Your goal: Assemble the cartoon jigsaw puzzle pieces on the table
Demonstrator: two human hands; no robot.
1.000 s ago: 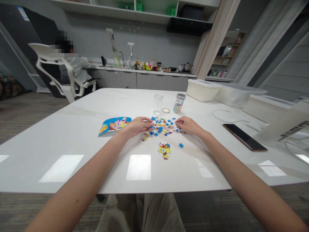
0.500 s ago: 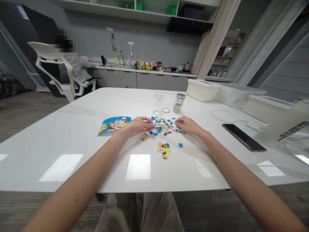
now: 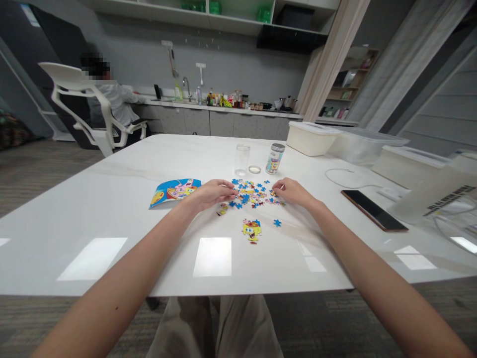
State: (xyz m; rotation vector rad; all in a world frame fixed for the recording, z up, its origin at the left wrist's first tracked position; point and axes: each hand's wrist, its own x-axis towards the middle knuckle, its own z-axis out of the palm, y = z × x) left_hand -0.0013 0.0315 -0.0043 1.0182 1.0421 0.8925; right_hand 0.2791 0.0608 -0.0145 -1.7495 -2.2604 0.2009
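A loose pile of jigsaw puzzle pieces point(image 3: 255, 194), blue, yellow and pink, lies on the white table. At its left edge rests my left hand point(image 3: 213, 194), fingers stretched out and apart, fingertips touching the pile. On the right side, my right hand point(image 3: 288, 190) has thumb and forefinger pinched at a puzzle piece point(image 3: 274, 193), partly hidden by the fingers. Nearer to me is a small joined section of puzzle point(image 3: 252, 230) showing a yellow cartoon face. Beside it lies a single blue piece point(image 3: 277, 223). A few joined yellow pieces point(image 3: 222, 209) sit below my left hand.
Left of the pile is a curled picture sheet point(image 3: 175, 192). Behind the pile stand a clear jar point(image 3: 242, 160), a lid point(image 3: 254, 169) and a printed canister point(image 3: 275, 159). A phone point(image 3: 373, 210), a cable and storage boxes point(image 3: 313, 138) occupy the right. Someone sits beyond, in a white chair point(image 3: 106, 112).
The view has shifted slightly. My right fingers have closed in a little at the pile's right edge; my left hand stays nearly in place.
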